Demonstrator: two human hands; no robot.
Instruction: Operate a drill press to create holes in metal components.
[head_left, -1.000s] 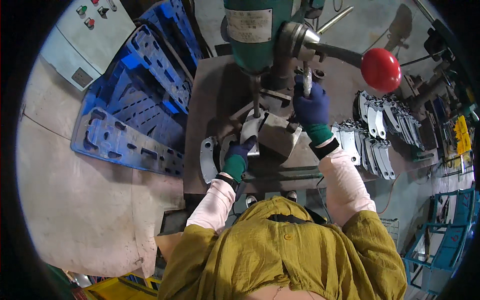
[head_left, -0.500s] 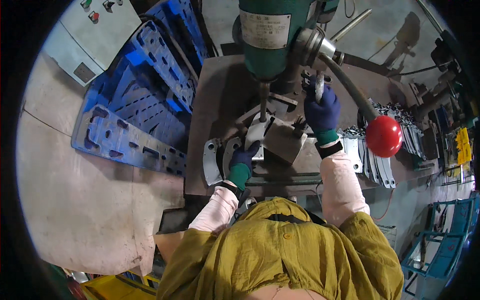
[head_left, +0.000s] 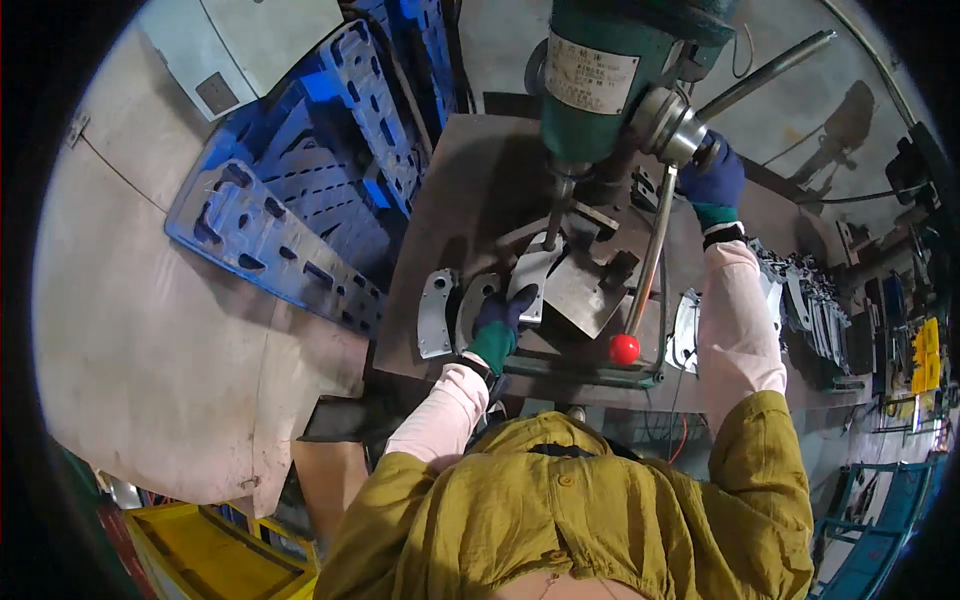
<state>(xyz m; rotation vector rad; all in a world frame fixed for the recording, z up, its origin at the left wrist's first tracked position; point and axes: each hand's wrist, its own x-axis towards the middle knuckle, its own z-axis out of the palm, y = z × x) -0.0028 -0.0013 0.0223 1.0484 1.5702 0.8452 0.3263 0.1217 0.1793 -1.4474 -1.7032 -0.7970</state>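
Grey floor (head_left: pixel 780 75) shows beyond a brown worktable (head_left: pixel 455 180), and over on the left I've got blue pallets (head_left: pixel 260 225) standing beside a pale cabinet (head_left: pixel 250 45). Yellow bin (head_left: pixel 215 550) at lower left, blue rack (head_left: pixel 880 535) at lower right.

Now to the middle of my feed: the green drill press (head_left: pixel 575 135), its bit (head_left: pixel 561 210) pointing down, the tip right at the far end of a pale curved metal plate (head_left: pixel 535 270). That plate lies on a slant just left of a boxy metal block (head_left: pixel 585 295); whether the two touch, I can't tell.

Left hand (head_left: pixel 505 312), in a navy glove with a green cuff, is closed on the plate's near end, thumb across the top. Right hand (head_left: pixel 715 178), gloved to match, is up at the press's hub (head_left: pixel 672 128), fingers curled; its palm is hidden from me, so I can't tell whether it's gripping anything. From that hub a handle (head_left: pixel 652 250) slopes down to a red ball (head_left: pixel 624 349), and a bare bar (head_left: pixel 770 72) juts up to the right.

Two more curved pieces (head_left: pixel 436 312) lie near the left hand, while a pile of metal parts (head_left: pixel 808 295) fills the table's right side, partly behind the right sleeve (head_left: pixel 740 320).
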